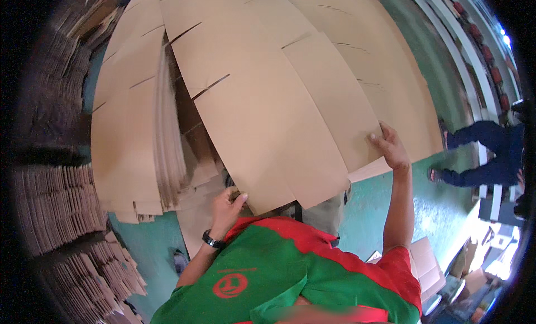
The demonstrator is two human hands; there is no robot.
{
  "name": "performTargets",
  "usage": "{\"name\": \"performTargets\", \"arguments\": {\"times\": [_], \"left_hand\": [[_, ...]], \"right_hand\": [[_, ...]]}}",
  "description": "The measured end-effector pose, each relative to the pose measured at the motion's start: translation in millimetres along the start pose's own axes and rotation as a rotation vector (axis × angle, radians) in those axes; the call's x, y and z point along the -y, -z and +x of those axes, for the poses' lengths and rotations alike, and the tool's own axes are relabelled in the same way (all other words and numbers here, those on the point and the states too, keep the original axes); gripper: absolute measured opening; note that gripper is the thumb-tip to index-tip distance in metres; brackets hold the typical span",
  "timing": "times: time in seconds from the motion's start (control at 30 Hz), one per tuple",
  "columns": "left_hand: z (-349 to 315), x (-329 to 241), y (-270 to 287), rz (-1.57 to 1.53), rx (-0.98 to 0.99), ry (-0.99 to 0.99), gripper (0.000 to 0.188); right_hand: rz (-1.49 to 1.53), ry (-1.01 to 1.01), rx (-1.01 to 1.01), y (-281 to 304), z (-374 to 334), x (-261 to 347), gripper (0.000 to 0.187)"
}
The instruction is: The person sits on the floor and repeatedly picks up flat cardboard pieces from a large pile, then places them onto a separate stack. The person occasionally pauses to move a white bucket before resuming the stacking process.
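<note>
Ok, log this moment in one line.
left hand: at cardboard sheet, near-left corner; right hand: thumb on its right side; cardboard stack: left of sheet

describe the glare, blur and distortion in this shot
In the head view, the cardboard edges bow and the corners go black; in the head view, glare whitens the floor at right; in the head view, left stacks look dim.

A green floor [363, 226] spreads through the room, glossy where light glances off it at the right. Long pale rails [472, 95] run along the right side, with red parts [496, 74] beyond. Small lights [506, 40] gleam there; white glare [504, 264] fills the lower right. Cardboard stacks [61, 207] line the dim left side.
</note>
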State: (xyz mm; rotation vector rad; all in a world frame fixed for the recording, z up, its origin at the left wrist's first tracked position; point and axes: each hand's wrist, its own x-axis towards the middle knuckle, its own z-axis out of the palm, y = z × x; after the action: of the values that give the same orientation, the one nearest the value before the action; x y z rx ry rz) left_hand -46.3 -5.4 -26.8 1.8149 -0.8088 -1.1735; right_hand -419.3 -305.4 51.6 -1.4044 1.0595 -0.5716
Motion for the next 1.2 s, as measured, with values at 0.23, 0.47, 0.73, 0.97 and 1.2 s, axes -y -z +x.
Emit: {"name": "performTargets", "arguments": {"times": [0.23,0.47,0.73,0.97,1.2], "left_hand": [[102.3,14.8,-85.2,0.14,0.1,-0.111,0.023],[247.2,22.5,-175.5,0.204,0.168,-0.074,0.021],[291.2,25.8,-222.2,0.282,0.226,0.068,0.026],[255.2,8.1,-195.7,0.554,0.309,-0.065,0.054],[69.4,-20.7,-8.2,0.543,-0.231,-0.496,0.036]], "right_hand": [[0.19,-0.076,-0.223,78.1,-11.2,-87.6,0.048],[0.101,-0.224,-0.412,138.6,80.5,-170.1,0.044],[-0.172,-0.535,-0.576,180.7,111.6,-226.7,0.069],[-0.928,-0.259,-0.629,137.5,89.5,-248.8,0.06],[-0.648,0.151,-0.108,-102.3,94.9,-212.5,0.042]]}}
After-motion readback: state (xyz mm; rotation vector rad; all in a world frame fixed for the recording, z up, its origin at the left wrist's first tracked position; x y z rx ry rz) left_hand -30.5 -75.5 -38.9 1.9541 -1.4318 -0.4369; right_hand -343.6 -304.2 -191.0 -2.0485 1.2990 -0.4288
